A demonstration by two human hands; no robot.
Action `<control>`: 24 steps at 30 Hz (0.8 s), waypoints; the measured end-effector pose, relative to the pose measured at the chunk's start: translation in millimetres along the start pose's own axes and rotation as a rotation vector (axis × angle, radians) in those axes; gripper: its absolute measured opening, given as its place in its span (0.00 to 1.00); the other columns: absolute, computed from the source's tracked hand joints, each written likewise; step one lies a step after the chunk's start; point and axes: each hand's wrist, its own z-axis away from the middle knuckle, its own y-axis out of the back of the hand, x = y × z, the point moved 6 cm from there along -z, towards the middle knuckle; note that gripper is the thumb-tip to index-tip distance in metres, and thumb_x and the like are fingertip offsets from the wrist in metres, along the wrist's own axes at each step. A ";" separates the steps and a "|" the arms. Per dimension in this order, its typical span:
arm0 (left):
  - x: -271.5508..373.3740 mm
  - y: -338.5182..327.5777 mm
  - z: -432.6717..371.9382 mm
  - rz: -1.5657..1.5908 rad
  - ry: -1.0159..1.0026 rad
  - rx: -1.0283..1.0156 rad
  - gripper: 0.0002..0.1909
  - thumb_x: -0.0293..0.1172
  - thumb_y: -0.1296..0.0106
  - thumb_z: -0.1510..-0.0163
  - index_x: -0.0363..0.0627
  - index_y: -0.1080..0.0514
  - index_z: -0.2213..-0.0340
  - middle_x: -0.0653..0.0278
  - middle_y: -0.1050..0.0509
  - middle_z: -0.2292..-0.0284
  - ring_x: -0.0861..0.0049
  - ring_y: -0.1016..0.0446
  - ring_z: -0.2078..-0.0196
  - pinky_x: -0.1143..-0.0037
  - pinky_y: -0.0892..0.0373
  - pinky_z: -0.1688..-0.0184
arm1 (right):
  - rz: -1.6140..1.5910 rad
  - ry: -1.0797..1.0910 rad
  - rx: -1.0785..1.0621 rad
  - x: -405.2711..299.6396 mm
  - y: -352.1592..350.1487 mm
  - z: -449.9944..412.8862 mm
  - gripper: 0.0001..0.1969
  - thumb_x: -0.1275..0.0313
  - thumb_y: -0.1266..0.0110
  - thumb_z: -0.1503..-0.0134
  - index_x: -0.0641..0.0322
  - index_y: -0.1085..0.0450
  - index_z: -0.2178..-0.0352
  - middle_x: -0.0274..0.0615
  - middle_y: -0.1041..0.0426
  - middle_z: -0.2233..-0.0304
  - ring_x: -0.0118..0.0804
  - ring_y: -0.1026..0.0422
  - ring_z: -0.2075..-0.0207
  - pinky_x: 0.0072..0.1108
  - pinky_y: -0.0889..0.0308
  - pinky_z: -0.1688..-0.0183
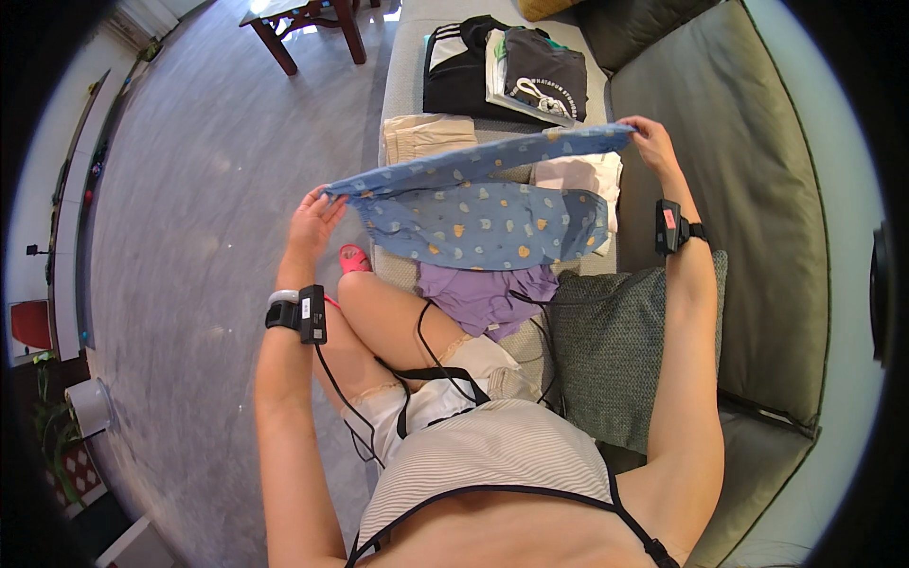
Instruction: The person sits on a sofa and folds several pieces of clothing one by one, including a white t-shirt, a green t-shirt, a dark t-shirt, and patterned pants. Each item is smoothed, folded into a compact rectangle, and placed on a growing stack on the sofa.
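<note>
Both my hands hold a blue patterned cloth garment (490,220) stretched out over the sofa seat, with one strip of it taut between them. At the left end, my left hand (317,216) pinches a gathered corner. My right hand (650,142) grips the far right end, raised higher in the view. The garment's lower part hangs in a wide fold above a crumpled purple garment (490,295) near my knee. Behind the blue cloth lie folded beige clothing (426,136) and folded pale pink or white clothing (579,174), the latter partly covered.
Farther along the sofa are folded black clothing (454,78) and a dark grey printed T-shirt (547,67). A grey-green woven cushion (603,348) leans by my right arm, against the sofa's backrest (731,177). Black cables run from my wrist devices across my lap. A wooden table (305,11) stands on the floor.
</note>
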 end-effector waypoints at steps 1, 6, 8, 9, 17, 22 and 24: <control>-10.0 6.4 0.3 0.001 0.017 -0.003 0.13 0.22 0.62 0.43 0.39 0.37 0.56 0.57 0.29 0.59 0.64 0.27 0.56 0.70 0.29 0.53 | -0.020 -0.010 -0.042 5.1 -2.1 8.5 0.12 0.82 0.54 0.50 0.67 0.28 0.64 0.32 0.27 0.71 0.22 0.32 0.68 0.16 0.37 0.64; -74.7 30.2 14.1 -0.286 0.170 -0.009 0.14 0.17 0.60 0.49 0.38 0.33 0.60 0.60 0.29 0.62 0.74 0.27 0.63 0.76 0.28 0.60 | -0.104 -0.293 -0.241 31.8 -21.5 65.2 0.09 0.82 0.51 0.51 0.66 0.26 0.68 0.28 0.27 0.73 0.20 0.34 0.70 0.14 0.38 0.64; -93.7 29.3 22.4 -0.389 0.214 -0.039 0.13 0.17 0.59 0.49 0.38 0.32 0.60 0.61 0.29 0.64 0.77 0.28 0.64 0.79 0.29 0.63 | -0.037 -0.432 -0.388 40.5 -31.3 88.5 0.10 0.83 0.51 0.54 0.66 0.25 0.70 0.27 0.29 0.77 0.20 0.34 0.72 0.13 0.39 0.67; -101.3 27.2 25.8 -0.475 0.252 -0.054 0.13 0.16 0.58 0.49 0.38 0.32 0.61 0.62 0.29 0.65 0.78 0.28 0.65 0.81 0.29 0.65 | 0.010 -0.473 -0.418 43.0 -34.6 95.1 0.11 0.83 0.51 0.55 0.66 0.25 0.70 0.26 0.30 0.78 0.20 0.35 0.74 0.14 0.40 0.70; -111.3 0.3 28.4 -0.374 0.387 -0.022 0.16 0.16 0.61 0.50 0.41 0.33 0.59 0.62 0.31 0.67 0.74 0.29 0.66 0.77 0.30 0.67 | 0.031 -0.726 -0.462 47.0 -54.0 118.4 0.16 0.83 0.58 0.51 0.58 0.25 0.65 0.33 0.27 0.78 0.27 0.27 0.77 0.17 0.34 0.74; -120.9 -11.4 39.1 -0.080 0.472 0.038 0.18 0.18 0.63 0.48 0.43 0.36 0.56 0.59 0.31 0.61 0.68 0.31 0.58 0.68 0.31 0.56 | 0.064 -0.768 -0.485 50.4 -52.7 124.2 0.15 0.81 0.58 0.49 0.56 0.26 0.64 0.33 0.27 0.77 0.28 0.25 0.75 0.18 0.33 0.74; -121.6 -15.0 41.9 0.036 0.462 0.026 0.18 0.18 0.63 0.48 0.43 0.37 0.55 0.58 0.31 0.61 0.67 0.32 0.56 0.67 0.33 0.52 | 0.075 -0.751 -0.462 54.6 -52.4 125.0 0.15 0.80 0.57 0.48 0.55 0.25 0.64 0.31 0.29 0.79 0.24 0.31 0.79 0.18 0.35 0.75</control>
